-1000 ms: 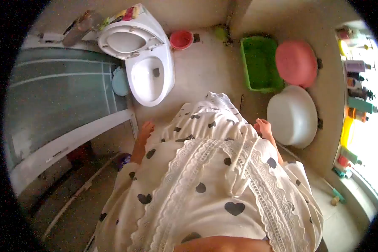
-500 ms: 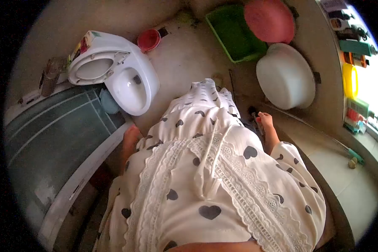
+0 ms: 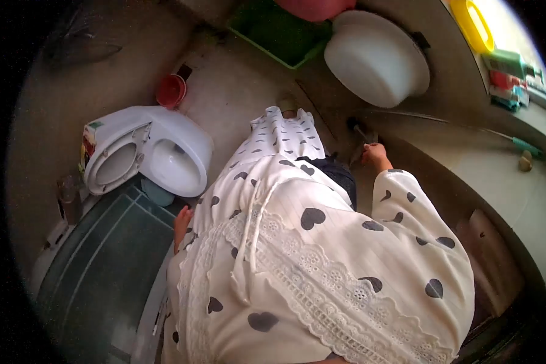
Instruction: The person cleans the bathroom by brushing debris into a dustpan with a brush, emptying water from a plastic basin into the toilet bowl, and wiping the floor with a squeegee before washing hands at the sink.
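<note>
My right hand [image 3: 376, 155] is closed around a slim rod [image 3: 361, 133] with a dark rounded end, low beside the white basin; its exact kind is too blurred to make out. On the other side, my left hand [image 3: 182, 219] hangs next to my dress with loose fingers and nothing visible in it. The long white dress [image 3: 273, 242], printed with dark hearts, fills the middle of the view. Just beyond my left hand stands a white toilet [image 3: 176, 164] with its lid up.
A white basin [image 3: 376, 60], a green tub [image 3: 279, 36] and a pink basin [image 3: 315, 6] lean at the far wall. A red bucket [image 3: 171, 91] stands behind the toilet. Bottles [image 3: 509, 64] line the window ledge at right. A green-handled pole [image 3: 528, 147] lies along the right side.
My view has turned to the right and the room has shifted in it. My right hand still grips the rod. A dark patch now shows beside the dress.
</note>
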